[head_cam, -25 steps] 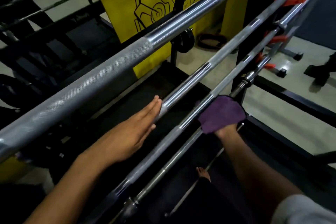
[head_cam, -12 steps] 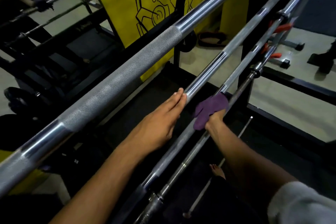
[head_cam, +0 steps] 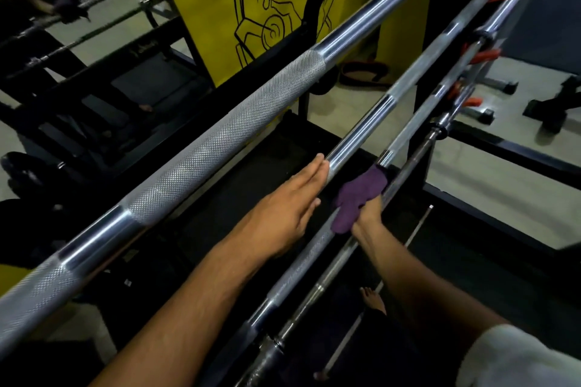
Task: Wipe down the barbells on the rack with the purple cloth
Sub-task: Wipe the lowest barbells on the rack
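Note:
Several chrome barbells run diagonally from lower left to upper right. The nearest, thickest barbell (head_cam: 220,138) crosses the whole view. My left hand (head_cam: 283,214) lies flat with straight fingers on the second barbell (head_cam: 361,132). Just right of it, my right hand (head_cam: 369,214) grips the purple cloth (head_cam: 358,195), which is wrapped round the third barbell (head_cam: 301,264). A thinner fourth bar (head_cam: 418,154) runs beside it. Most of my right hand is hidden under the cloth.
The black rack frame (head_cam: 421,78) stands behind the bars, with orange clips (head_cam: 484,56) at the far ends. A yellow panel (head_cam: 220,9) rises at the back. A bare foot (head_cam: 372,300) shows below on the dark floor mat. More bars (head_cam: 78,6) lie far left.
My right hand has slid the purple cloth down the bar toward me. My left hand has stayed flat on the second barbell while the view shifted.

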